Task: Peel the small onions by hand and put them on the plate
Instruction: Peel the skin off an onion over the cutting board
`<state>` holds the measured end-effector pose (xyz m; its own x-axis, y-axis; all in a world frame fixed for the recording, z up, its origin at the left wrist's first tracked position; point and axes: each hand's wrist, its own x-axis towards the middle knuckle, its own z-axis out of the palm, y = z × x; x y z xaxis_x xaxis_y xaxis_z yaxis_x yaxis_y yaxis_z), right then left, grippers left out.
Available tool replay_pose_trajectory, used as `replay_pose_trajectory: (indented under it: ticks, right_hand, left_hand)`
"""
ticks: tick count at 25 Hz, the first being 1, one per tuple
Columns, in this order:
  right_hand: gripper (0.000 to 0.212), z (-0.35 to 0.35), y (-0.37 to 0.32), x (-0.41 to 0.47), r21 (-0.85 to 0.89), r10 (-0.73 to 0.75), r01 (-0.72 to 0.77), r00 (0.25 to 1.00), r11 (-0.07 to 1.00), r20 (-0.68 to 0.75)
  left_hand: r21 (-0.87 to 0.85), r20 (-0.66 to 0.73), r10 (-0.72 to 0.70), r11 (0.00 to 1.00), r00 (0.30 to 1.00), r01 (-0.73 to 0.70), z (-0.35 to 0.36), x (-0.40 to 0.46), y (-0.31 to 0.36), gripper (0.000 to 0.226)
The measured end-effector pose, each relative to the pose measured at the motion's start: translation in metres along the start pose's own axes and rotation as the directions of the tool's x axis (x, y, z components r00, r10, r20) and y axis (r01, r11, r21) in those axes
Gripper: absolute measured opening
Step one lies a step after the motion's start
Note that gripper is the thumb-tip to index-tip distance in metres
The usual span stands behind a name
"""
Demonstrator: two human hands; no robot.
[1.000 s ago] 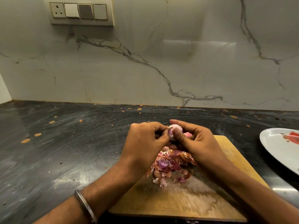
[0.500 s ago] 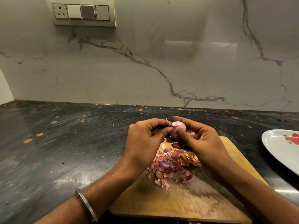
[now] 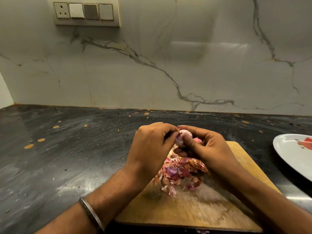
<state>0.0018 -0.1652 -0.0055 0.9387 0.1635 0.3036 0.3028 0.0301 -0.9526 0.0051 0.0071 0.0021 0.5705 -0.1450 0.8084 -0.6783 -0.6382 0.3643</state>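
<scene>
Change: since a second ago we have lifted the onion (image 3: 183, 138) a little higher off the board and turned it, so our right thumb now lies across its front and our left fingertips have moved to its top tip.
Onion: one small onion, pale pink-white, held in the air between both hands above the far end of the cutting board (image 3: 194, 211); most of its surface looks bare, with a dry wisp of skin at the top.
Right hand: our right hand (image 3: 207, 149) cradles the onion, fingers curled under and behind it, thumb pressed on its front.
Left hand: our left hand (image 3: 152, 146) has its fingers bunched together, pinching the dry tip of the onion.
Step in hand: we judge this to be the last of the peeling on this onion, stripping the tip.
Next move: we need a firm pinch and a short pull away from the bulb while the right hand keeps it from spinning; then a reach to the right, well away from the board, to the plate (image 3: 290, 149).
Peels: one heap of peels (image 3: 180, 173), pink and brown, on the board just under our hands; the scraps are too many to count.
Other onions: a pink shape shows behind the right fingers; we cannot tell what it is.
Plate count: one white plate, only partly in view, with a red mark on it; we see no onions on the visible part.
Surroundings: one dark countertop (image 3: 67, 157), one bangle (image 3: 91, 213) on the left wrist, one switch panel (image 3: 86, 11) on the marble wall.
</scene>
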Motion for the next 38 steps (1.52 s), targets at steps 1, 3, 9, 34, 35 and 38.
replay_pose_trajectory:
  ticks: [1,3,9,34,35,38]
  right_hand:
    - [0.042,0.0004,0.0005,0.0000,-0.001,-0.001,0.001,1.000,1.000,0.000]
    - [0.044,0.0015,0.0006,0.0000,-0.009,-0.014,0.014,1.000,1.000,-0.002]
    - [0.050,-0.0008,0.0018,0.0017,0.024,-0.035,0.035,0.999,0.999,-0.007]
    - [0.045,0.0011,0.0053,0.0020,0.008,-0.104,0.104,0.994,0.995,-0.035]
    - [0.043,0.0001,0.0060,0.0032,0.004,-0.102,0.103,0.994,0.995,-0.040]
    - [0.036,-0.0013,0.0080,0.0051,0.071,-0.053,0.055,0.998,0.996,-0.030]
  left_hand:
    - [0.013,0.004,0.006,1.000,1.000,-0.006,0.0002,0.0005,0.0002,0.009]
    - [0.017,-0.003,0.000,1.000,1.000,0.000,0.0002,0.0006,0.0000,0.008]
    - [-0.227,0.009,-0.223,0.949,0.975,0.220,0.0034,0.0002,-0.0025,0.009]
    - [-0.523,0.139,-0.456,0.720,0.879,0.456,0.0074,-0.0003,-0.0045,0.017]
    - [-0.507,0.151,-0.462,0.723,0.874,0.470,0.0074,-0.0003,-0.0054,0.018]
    - [-0.494,0.182,-0.477,0.712,0.860,0.499,0.0082,-0.0006,-0.0070,0.020]
